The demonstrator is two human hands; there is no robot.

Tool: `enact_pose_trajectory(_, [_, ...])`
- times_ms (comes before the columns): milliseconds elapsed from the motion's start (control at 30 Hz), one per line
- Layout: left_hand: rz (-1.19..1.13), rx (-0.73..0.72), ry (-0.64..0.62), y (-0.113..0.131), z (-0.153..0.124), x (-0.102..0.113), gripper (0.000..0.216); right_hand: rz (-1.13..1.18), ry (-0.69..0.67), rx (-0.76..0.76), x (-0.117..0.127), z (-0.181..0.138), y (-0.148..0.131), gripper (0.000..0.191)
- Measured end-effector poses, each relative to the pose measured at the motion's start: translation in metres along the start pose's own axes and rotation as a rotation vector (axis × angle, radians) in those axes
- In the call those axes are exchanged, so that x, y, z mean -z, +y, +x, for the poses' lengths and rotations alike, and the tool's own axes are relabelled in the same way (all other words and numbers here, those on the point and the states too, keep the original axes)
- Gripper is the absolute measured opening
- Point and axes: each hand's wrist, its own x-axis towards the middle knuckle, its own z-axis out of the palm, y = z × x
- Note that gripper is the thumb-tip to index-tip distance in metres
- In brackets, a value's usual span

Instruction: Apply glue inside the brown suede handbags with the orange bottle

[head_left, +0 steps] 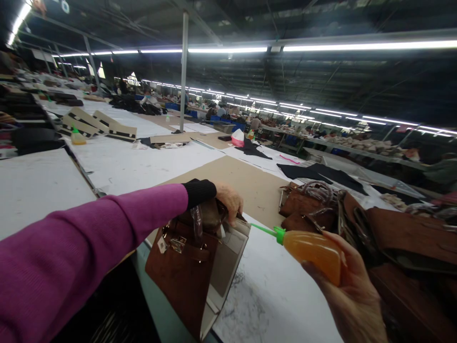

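Observation:
A brown handbag [182,281] stands tilted at the near table edge, its light-lined open side facing right. My left hand [230,199] is closed on the top of the bag, with the fingertips at the upper edge of the lining. In my right hand [352,286] is a squeeze bottle [312,250] of amber liquid, held on its side. Its thin green nozzle points left, and the tip is close to the bag's upper right edge. Whether the tip touches the edge I cannot tell. A metal clasp and a small white tag show on the bag's front.
More brown handbags [410,238] are heaped at the right. Black cut pieces [321,174] lie beyond them. Beige panels with black strips [96,125] and another glue-type bottle [77,137] sit at the far left. A grey post [183,71] rises from the table.

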Motion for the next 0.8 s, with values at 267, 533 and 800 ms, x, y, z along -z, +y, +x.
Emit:
enact_pose_trajectory(267, [-0.029, -0.015, 0.016, -0.005, 0.003, -0.002, 0.042, -0.123, -0.005, 0.008, 0.002, -0.011, 0.007, 0.055])
enact_pose_trajectory(533, [-0.046, 0.055, -0.054, 0.01, -0.001, -0.003, 0.03, -0.04, -0.015, 0.044, -0.001, -0.003, 0.004, 0.055])
enact_pose_trajectory(800, [-0.029, 0.071, -0.089, 0.011, 0.004, -0.003, 0.032, -0.065, -0.06, 0.015, 0.007, -0.008, 0.012, 0.055])
